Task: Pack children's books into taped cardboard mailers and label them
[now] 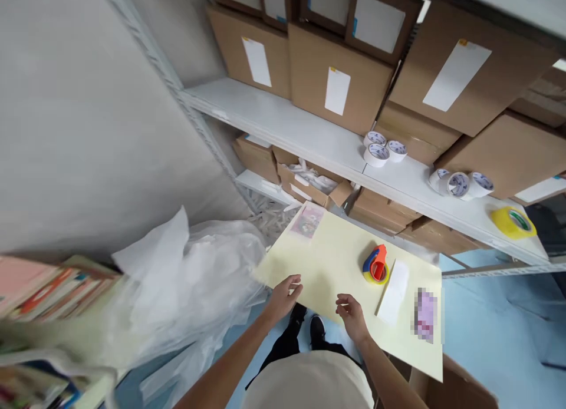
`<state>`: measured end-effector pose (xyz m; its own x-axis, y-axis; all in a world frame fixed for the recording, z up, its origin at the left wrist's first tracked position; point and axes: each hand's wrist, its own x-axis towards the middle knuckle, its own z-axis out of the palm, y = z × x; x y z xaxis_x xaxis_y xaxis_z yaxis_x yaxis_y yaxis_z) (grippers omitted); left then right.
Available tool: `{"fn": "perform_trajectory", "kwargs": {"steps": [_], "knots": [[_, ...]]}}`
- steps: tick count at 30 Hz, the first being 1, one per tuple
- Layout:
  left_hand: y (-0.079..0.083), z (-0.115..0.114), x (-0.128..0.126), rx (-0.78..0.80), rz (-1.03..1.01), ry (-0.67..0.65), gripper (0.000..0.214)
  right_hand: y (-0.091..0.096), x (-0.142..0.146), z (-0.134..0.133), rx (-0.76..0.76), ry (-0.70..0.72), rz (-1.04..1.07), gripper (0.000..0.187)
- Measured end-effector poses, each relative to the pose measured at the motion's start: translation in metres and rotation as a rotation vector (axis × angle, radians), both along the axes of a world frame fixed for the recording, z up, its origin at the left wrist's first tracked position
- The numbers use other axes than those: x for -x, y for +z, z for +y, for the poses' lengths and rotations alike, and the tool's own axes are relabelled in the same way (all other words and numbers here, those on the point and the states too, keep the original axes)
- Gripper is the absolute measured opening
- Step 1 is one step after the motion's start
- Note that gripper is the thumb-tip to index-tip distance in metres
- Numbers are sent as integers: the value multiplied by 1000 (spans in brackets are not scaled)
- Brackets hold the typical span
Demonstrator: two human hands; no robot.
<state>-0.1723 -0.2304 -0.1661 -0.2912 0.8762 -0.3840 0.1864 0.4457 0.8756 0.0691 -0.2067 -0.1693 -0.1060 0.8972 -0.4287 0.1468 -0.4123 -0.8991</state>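
Hovering apart at the near edge of a cream surface (340, 247), the left hand (283, 297) and right hand (352, 317) curl loosely. Beyond the right hand, slightly rightward, lies a tape dispenser (377, 266), long axis near-to-far, orange end aimed toward the shelf (283, 115), just left of a white oblong (394, 292).

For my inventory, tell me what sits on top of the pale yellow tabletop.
A tape dispenser, a flat white item, a pinkish item and a pixelated purple item. What lies directly beneath them is covered.
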Motion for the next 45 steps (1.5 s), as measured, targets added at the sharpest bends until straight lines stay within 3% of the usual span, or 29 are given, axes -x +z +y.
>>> {"fn": "perform_trajectory", "kwargs": {"steps": [3, 7, 14, 20, 25, 30, 34, 39, 45], "knots": [[9, -24, -23, -5, -3, 103, 49, 6, -4, 13, 53, 53, 93, 40], [17, -83, -50, 8, -58, 255, 47, 8, -7, 9, 181, 143, 141, 38], [30, -218, -51, 99, -4, 619, 52, 19, 33, -33, 231, 468, 160, 33], [30, -293, -49, 18, 58, 905, 59, 29, 81, -78, 210, 619, 197, 41], [32, -369, -36, -136, 12, 1111, 60, 30, 126, -140, 211, 775, 175, 44], [25, -466, -17, -233, -44, 1359, 59, 37, 171, -233, 180, 922, 194, 42], [27, -526, -5, -260, -82, 1500, 52, 45, 198, -307, 174, 1021, 209, 41], [33, -570, 15, -354, -158, 1592, 44, 55, 230, -364, 166, 1212, 201, 41], [31, -594, 51, -405, -257, 1662, 36, 57, 289, -391, 129, 1392, 179, 41]]}}
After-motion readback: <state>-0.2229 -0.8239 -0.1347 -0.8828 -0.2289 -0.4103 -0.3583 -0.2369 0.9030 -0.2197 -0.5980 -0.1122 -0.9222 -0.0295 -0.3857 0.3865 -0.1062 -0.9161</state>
